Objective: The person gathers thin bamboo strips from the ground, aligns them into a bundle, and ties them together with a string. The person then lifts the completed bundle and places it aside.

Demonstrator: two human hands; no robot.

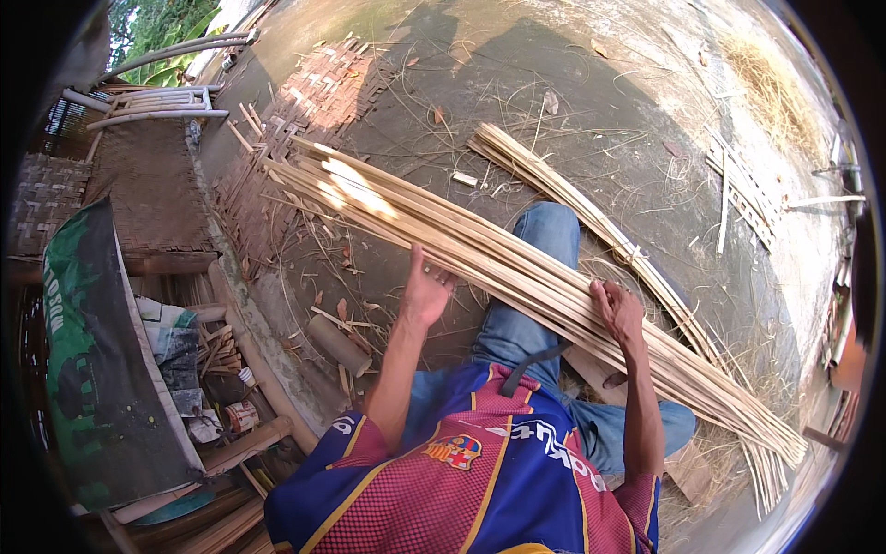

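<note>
A thick bundle of long, pale bamboo strips (498,254) lies slantwise across my lap, from the upper left down to the lower right. My left hand (428,290) holds its near side left of the middle, thumb up, with the fingers partly hidden beneath the strips. Farther right, my right hand (617,312) is closed on the bundle, its fingers curled over the near strips. Beyond my knee lies a second, thinner bundle of strips (591,217) on the ground, with a tie around it.
At left stand a bamboo bench frame (268,392) and a dark green sheet (111,369). A woven mat (323,92) lies beyond the strips' left end. A short, thick bamboo piece (339,344) rests near my left arm. Shavings litter the ground; dry straw (771,88) lies far right.
</note>
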